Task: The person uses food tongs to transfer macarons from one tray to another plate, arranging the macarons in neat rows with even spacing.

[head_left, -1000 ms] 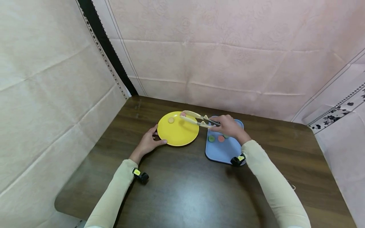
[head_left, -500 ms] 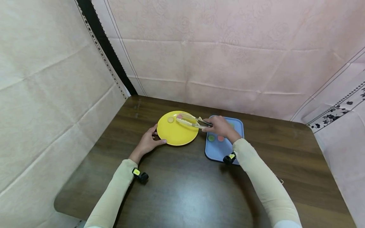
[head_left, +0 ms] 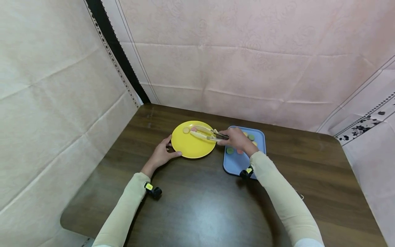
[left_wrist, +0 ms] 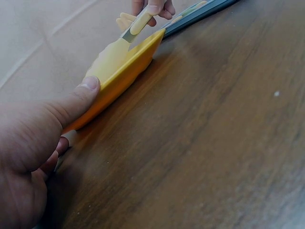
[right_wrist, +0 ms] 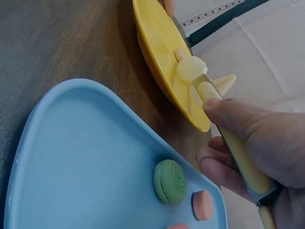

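My left hand (head_left: 162,153) grips the near-left rim of a round yellow plate (head_left: 194,149), thumb on the rim and fingers at its side. My right hand (head_left: 237,139) holds a pair of tongs (right_wrist: 228,138) with cream heads, which reach low over the plate from the right. Right at the tong tips is a pink macaron (head_left: 193,129). Just left of it on the plate lies a pale yellow macaron (head_left: 186,130). In the right wrist view, the tong head partly hides the macarons on the plate.
A blue tray (head_left: 231,166) stands right of the plate, partly under my right forearm. It holds several macarons, among them a green macaron (right_wrist: 169,181) and a pink macaron (right_wrist: 202,205). Pale cloth (head_left: 247,68) hangs behind the brown table (head_left: 191,206).
My right hand has moved left and lowered the tongs, bringing the pink macaron down onto the plate near the pale yellow one. The left hand keeps its grip on the rim.
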Demonstrator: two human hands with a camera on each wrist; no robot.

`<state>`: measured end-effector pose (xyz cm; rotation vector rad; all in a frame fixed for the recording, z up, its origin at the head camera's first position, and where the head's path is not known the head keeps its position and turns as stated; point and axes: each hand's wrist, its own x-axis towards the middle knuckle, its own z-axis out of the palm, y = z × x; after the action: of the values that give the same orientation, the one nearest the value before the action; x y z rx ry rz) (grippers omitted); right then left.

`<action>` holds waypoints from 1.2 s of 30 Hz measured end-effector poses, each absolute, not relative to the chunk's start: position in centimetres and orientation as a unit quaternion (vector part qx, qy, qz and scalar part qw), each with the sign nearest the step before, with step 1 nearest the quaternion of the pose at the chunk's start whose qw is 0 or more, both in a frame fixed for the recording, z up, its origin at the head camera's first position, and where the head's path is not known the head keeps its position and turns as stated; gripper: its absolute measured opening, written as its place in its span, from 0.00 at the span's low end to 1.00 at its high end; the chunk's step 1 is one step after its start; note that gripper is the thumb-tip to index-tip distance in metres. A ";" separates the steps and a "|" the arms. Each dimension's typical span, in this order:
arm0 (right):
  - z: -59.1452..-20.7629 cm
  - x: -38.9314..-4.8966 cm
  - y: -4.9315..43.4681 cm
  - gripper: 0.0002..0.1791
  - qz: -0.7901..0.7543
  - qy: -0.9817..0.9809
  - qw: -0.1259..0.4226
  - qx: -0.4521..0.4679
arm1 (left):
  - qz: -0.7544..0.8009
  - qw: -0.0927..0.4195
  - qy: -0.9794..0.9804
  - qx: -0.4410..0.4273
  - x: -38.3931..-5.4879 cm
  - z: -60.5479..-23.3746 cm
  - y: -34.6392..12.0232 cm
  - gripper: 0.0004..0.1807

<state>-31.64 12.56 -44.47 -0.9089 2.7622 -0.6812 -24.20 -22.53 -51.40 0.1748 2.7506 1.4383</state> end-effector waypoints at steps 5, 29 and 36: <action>-44.0 -31.3 13.0 0.32 -0.238 0.922 0.074 -0.297 | 0.462 0.013 0.884 0.063 -24.2 -51.5 -22.6 0.58; -39.9 -22.0 26.7 0.34 -0.243 0.947 -0.036 -0.206 | 0.473 0.016 0.879 0.065 -24.2 -51.5 -22.3 0.59; -41.1 -19.3 30.0 0.37 -0.242 0.954 -0.040 -0.174 | 0.471 0.019 0.880 0.059 -24.1 -51.6 -22.5 0.60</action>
<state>-19.33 29.97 -41.07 -0.5609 3.0748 -0.7819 -24.07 -22.48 -51.63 0.1836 2.7327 1.4613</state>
